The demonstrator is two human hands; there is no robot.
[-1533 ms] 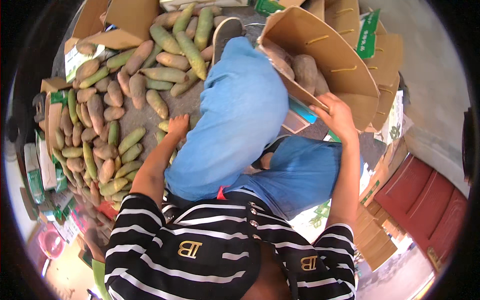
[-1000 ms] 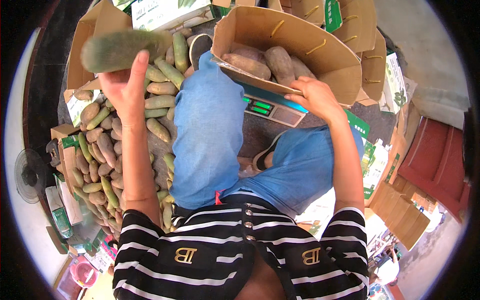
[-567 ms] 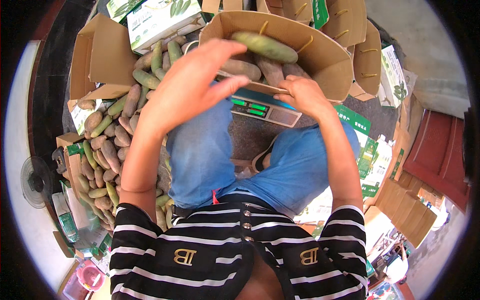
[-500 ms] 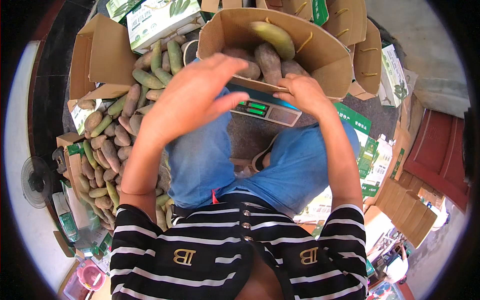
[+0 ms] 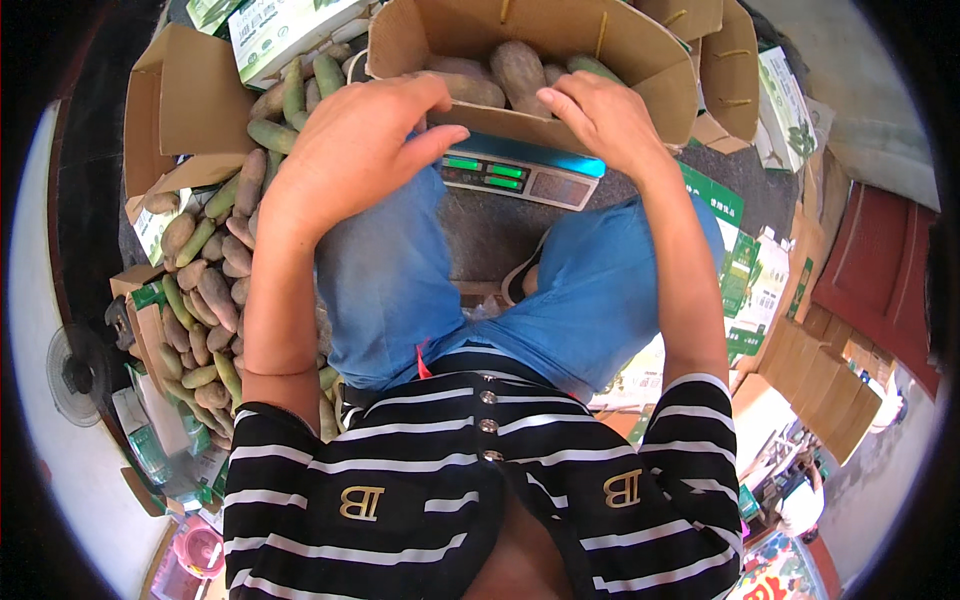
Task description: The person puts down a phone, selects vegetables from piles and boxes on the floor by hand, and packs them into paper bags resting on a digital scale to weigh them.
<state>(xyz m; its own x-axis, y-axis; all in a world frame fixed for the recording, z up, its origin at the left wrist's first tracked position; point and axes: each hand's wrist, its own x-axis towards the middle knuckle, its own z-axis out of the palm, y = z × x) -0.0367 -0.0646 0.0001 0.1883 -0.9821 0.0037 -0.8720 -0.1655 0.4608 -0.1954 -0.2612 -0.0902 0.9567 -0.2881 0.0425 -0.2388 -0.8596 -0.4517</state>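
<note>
An open cardboard box (image 5: 470, 30) stands on a digital scale (image 5: 520, 170) in front of me. Inside lie several long oval fruits or vegetables, brownish ones (image 5: 519, 75) and a green one (image 5: 594, 68) partly behind my right hand. My right hand (image 5: 607, 112) is closed over the box's near rim, toward its right. At the near left corner is my left hand (image 5: 365, 145), thumb held apart and fingers reaching toward the box wall; some fingertips are hidden. The scale's green display is lit.
A large heap of similar brown and green produce (image 5: 215, 290) spreads at my left. Another open carton (image 5: 205, 95) stands at the far left, beside a white-green printed box (image 5: 290, 35). More open cartons (image 5: 728, 75) stand at the right. A fan (image 5: 75, 372) is by the left wall.
The yellow-green piece leaning high on the box's far wall is no longer there. My left hand has dropped nearer the box corner. The whole view has shifted, with the box higher in it.
</note>
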